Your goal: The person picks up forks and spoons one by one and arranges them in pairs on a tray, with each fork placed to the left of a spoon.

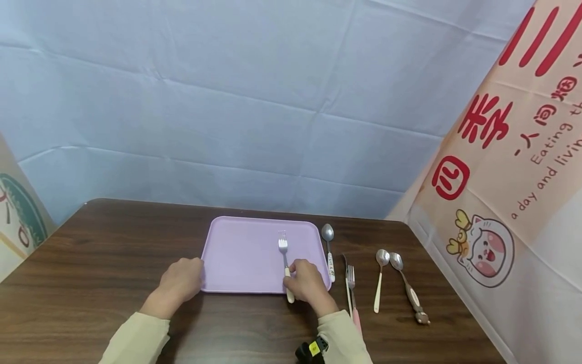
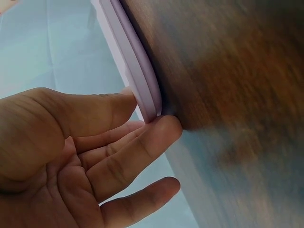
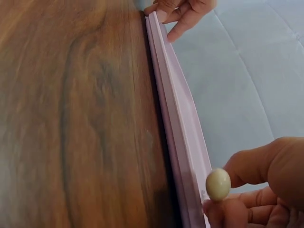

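Observation:
A light purple rectangular tray (image 1: 241, 258) lies on the dark wooden table. My left hand (image 1: 182, 279) pinches its near left corner; in the left wrist view the thumb is over the rim (image 2: 137, 76) and the fingertips are at its underside. Over the tray's right part is a fork (image 1: 283, 246) with a cream handle, tines pointing away from me. My right hand (image 1: 308, 284) pinches that handle near the tray's front edge. Seen from the right wrist, the handle's rounded end (image 3: 218, 184) sticks out between thumb and fingers.
Right of the tray lie a spoon with a patterned white handle (image 1: 330, 260), a knife (image 1: 347, 290), a pink-handled fork (image 1: 352, 288), a cream-handled spoon (image 1: 379, 283) and a brown-handled spoon (image 1: 411, 293). Behind the table (image 1: 113, 263) hangs a pale blue cloth (image 1: 227, 111).

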Tool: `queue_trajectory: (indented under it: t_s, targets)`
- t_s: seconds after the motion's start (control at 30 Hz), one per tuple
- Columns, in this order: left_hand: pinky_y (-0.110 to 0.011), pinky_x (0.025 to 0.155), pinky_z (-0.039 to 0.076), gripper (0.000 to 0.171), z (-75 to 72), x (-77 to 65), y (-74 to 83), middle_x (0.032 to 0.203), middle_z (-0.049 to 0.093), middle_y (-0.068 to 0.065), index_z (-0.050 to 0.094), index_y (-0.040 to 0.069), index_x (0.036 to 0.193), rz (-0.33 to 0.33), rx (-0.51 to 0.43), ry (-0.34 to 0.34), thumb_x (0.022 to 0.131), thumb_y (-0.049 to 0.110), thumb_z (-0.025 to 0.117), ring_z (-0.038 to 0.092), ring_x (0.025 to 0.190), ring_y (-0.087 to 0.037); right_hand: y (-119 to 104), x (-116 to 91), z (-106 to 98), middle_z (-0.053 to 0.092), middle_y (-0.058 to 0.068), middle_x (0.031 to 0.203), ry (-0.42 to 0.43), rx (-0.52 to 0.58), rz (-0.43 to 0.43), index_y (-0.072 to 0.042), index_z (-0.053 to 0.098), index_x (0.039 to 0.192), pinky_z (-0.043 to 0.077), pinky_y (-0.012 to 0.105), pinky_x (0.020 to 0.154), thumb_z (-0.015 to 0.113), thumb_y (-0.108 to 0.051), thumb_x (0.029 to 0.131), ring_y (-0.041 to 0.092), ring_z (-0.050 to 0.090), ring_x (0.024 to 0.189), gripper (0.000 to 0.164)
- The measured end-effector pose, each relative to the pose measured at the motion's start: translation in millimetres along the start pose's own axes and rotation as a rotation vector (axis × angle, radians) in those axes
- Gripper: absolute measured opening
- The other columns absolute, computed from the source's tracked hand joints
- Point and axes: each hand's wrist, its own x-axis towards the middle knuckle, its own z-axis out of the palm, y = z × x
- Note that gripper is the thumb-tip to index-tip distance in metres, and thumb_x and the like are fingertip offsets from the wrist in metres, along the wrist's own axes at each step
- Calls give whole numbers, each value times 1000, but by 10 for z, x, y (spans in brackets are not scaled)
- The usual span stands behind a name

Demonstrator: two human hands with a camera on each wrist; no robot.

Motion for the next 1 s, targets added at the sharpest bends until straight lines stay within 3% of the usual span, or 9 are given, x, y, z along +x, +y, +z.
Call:
queue_trajectory:
  t_s: [0.3, 0.53, 1.0]
  targets:
    - [-42, 47, 41, 13, 6, 16, 27, 65, 55, -11, 54, 4, 65, 2, 28, 11, 77, 0, 56, 46, 55, -24, -26, 80, 109, 55, 4, 65, 50, 44, -54, 4, 61, 83, 43, 33, 59, 65, -5, 74, 20, 51, 63, 14]
    - [-42, 48, 42, 12, -4, 1, 37, 65, 56, -12, 55, 3, 67, 6, 38, 22, 78, 0, 56, 47, 55, -24, -48, 118, 182, 59, 7, 70, 68, 116, -20, 4, 63, 83, 45, 36, 66, 66, -7, 78, 21, 54, 69, 13]
    - [-42, 47, 41, 12, -3, 6, 23, 66, 56, -12, 55, 3, 67, 11, 36, 25, 78, -1, 56, 47, 55, -24, -180, 228, 302, 59, 8, 69, 109, 160, 4, 2, 63, 79, 45, 34, 64, 67, -6, 77, 21, 54, 67, 10]
